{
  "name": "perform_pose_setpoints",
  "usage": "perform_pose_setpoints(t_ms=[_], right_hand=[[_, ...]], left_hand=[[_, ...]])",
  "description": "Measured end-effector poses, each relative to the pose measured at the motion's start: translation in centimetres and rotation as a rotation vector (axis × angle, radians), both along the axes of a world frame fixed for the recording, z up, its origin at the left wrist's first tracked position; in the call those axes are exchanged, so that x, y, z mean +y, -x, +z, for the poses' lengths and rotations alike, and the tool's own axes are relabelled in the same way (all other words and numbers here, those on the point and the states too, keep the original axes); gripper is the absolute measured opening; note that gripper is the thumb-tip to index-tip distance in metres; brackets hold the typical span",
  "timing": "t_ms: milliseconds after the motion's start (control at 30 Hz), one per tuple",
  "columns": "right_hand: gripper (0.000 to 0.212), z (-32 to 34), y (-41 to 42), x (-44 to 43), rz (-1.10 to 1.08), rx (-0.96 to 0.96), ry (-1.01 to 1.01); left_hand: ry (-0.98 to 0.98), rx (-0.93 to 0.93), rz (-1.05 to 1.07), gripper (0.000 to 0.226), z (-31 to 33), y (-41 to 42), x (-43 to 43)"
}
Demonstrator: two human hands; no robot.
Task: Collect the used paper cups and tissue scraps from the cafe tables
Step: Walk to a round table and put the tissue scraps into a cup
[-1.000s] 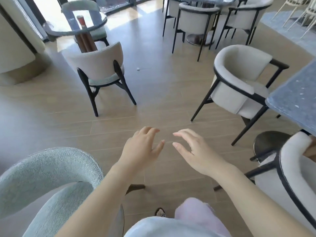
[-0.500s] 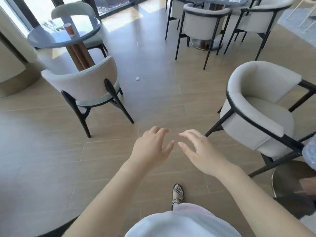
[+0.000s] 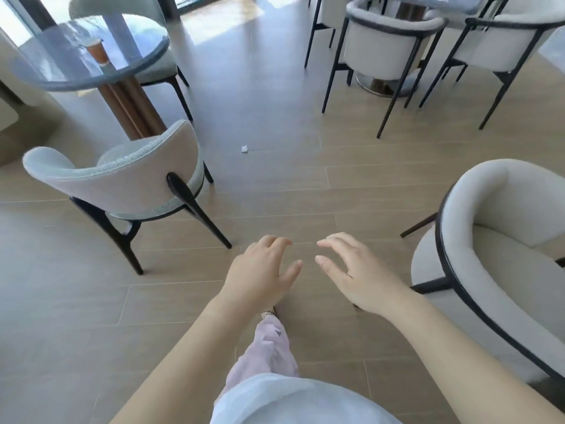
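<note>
A brown paper cup (image 3: 98,52) stands upright on the round glass table (image 3: 55,71) at the upper left. A small white tissue scrap (image 3: 244,148) lies on the wooden floor ahead, right of the table's near chair. My left hand (image 3: 263,272) and my right hand (image 3: 356,270) hover side by side over the floor in front of me, fingers relaxed and spread, both holding nothing. Both hands are well short of the scrap and the cup.
A pale green chair (image 3: 128,175) stands at the glass table, its back toward me, another chair (image 3: 116,7) behind the table. A white armchair (image 3: 501,249) sits close on my right. More white chairs (image 3: 388,41) ring a table at the upper right. Bare wooden floor runs between them.
The view has moved forward toward the glass table: the cup, the chair and the tissue scrap appear closer. My hands stay open in the same pose.
</note>
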State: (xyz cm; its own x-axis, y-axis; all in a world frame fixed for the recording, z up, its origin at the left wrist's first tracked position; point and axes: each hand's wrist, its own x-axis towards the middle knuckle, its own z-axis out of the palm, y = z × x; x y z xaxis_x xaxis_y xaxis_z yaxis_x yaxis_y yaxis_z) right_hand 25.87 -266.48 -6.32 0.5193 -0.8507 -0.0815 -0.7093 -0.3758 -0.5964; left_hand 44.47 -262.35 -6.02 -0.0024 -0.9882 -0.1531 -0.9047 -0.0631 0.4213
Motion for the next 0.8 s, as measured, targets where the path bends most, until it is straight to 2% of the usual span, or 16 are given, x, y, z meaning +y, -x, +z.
perform_pose_setpoints(t_ms=[400,633,800], right_hand=[[0.039,1.2,-15.3,-26.2,0.066,-0.06,0.01],[0.036,-0.4,-19.4,-36.4,0.098,-0.045,-0.052],[0.035,-2.0,-21.9,-46.5,0.129,-0.014,-0.07]], left_hand=[[0.017,-0.05,0.062,0.045,1.9,-14.8,-25.4],[-0.029,-0.013,0.086,0.043,0.6,-19.7,-34.8],[-0.071,-0.032,0.079,0.043,-1.0,-22.1,-44.5]])
